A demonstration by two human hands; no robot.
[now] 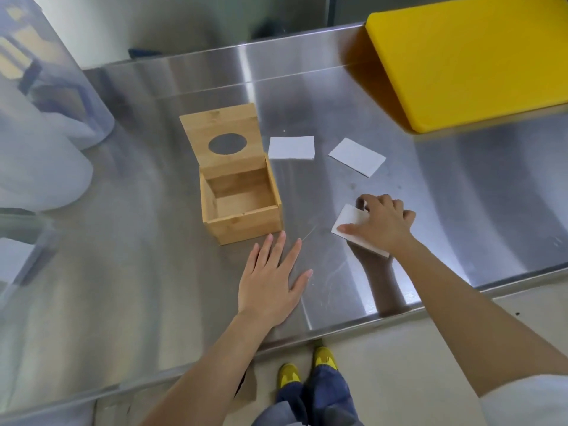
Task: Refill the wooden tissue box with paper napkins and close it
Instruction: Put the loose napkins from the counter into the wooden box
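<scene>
The wooden tissue box (246, 221) stands on the steel table with nothing inside. Its hinged lid (222, 133), with an oval hole, is tipped up at the back. Two folded white napkins lie flat behind and right of the box, one (291, 147) beside the lid and the other (357, 156) farther right. My right hand (382, 221) grips a third white napkin stack (350, 221) by its edges, right of the box. Flat on the table just in front of the box rests my left hand (272, 278), fingers spread, holding nothing.
A yellow cutting board (473, 56) lies at the back right of the steel table (153, 272). Clear plastic containers (40, 118) crowd the left side. The table's front edge runs just below my forearms, with the floor and yellow shoes beneath.
</scene>
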